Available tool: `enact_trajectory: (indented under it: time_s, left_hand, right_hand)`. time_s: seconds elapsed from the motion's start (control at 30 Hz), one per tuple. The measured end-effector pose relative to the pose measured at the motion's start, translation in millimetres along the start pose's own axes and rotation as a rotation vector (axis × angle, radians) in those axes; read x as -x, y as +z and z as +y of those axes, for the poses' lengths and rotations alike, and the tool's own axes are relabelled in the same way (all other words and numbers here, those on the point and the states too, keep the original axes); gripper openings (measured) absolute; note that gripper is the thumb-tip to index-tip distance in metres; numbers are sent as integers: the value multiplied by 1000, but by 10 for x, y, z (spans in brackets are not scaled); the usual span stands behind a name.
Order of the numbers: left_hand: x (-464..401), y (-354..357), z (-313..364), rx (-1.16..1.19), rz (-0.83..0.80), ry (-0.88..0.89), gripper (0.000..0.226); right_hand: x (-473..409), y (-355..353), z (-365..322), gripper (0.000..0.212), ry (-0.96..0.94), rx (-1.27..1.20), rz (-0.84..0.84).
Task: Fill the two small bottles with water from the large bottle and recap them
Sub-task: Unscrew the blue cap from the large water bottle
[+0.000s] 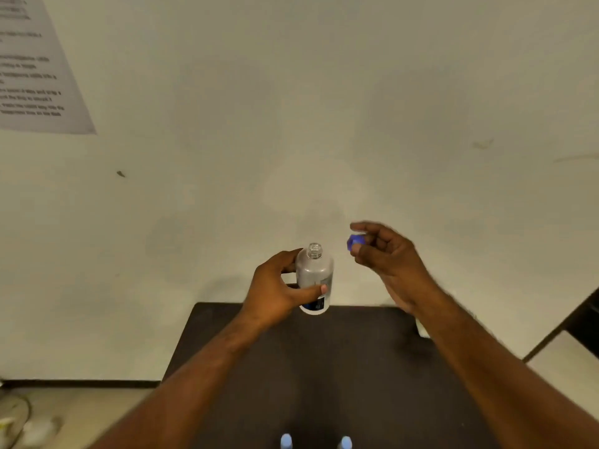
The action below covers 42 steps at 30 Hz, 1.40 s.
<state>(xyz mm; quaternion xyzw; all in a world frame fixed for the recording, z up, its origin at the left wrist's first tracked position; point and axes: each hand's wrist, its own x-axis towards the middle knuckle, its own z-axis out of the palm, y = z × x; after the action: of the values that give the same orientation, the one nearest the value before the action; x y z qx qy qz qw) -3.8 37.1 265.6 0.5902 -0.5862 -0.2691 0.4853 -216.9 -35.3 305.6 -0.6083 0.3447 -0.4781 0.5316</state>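
My left hand [275,291] wraps the large bottle [314,280], uncapped and upright above the bench's [227,367] far edge at twelve o'clock, while at one o'clock my right hand [385,251] pinches its blue cap [353,242] in thumb and fingertips. I judge I'm at the opening step. Next I must put the cap down and uncap the two small bottles [316,442], still capped at six o'clock.

Printed sheet [35,66] on wall: lines of text, too blurred to read. Bottle [314,280] label: dark blue panel, print illegible.
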Motion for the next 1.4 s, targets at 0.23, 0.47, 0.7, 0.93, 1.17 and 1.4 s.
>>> enact_trajectory:
  time_s: [0.23,0.47,0.7,0.93,1.17,1.4]
  left_hand:
    - [309,298,-867,-47,-100,-178,61]
    - [459,657,-1510,-121,-194,-303,60]
    - [486,925,-1959,-195,-289,-362,64]
    - [481,1036,-2276,-255,-306,-427,68]
    - [512,1083,-2435,-233,-305,-478,70]
    - [503,1090,-2550,-206,-354,-500,73]
  right_hand:
    - [478,-83,1330,21,283,119,31]
    - [743,-57,2236,31,416,353,0]
    - [890,-18,2866,34,566,500,9]
    - [899,-18,3344,27,614,682,16]
    - [906,-70,3652,32,622,822,-49]
    - [920,-94,3730,36,666,862,-115]
